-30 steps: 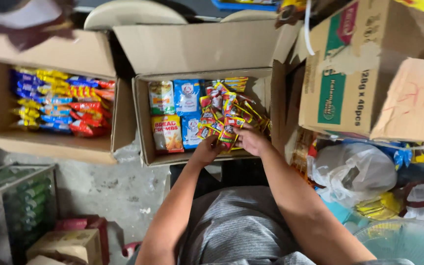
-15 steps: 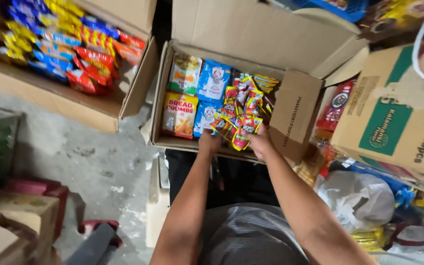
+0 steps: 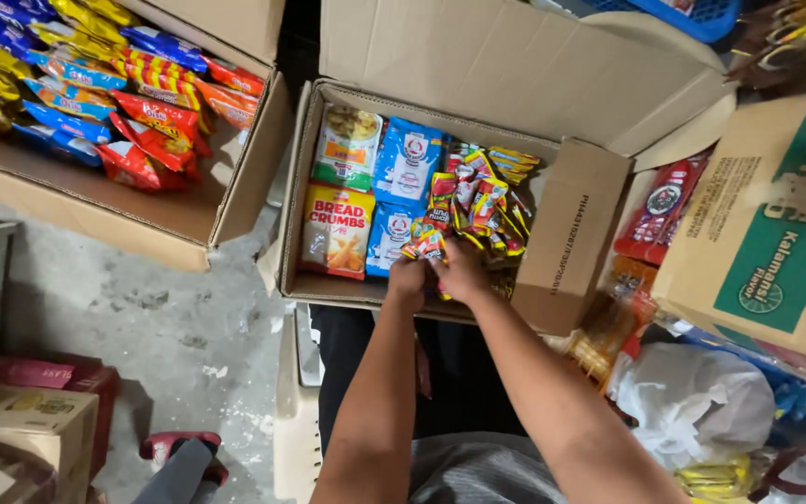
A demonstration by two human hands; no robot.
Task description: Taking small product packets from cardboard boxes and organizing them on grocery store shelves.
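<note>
— Where are the hands?

— Both forearms run up from the bottom of the frame and meet at the near edge of the open cardboard box (image 3: 571, 233) in the centre. The left hand (image 3: 407, 280) and right hand (image 3: 464, 273) sit side by side, knuckles almost touching, each one closed around the lower end of a strip of small red-and-yellow sachets (image 3: 466, 201).

— And the sachets?

— They lie bunched in the right half of that box, beside blue packets (image 3: 409, 161) and an orange breadcrumb bag (image 3: 336, 229).

— Anything else?

— A second box of bright snack packs (image 3: 95, 84) at upper left, well apart.
</note>
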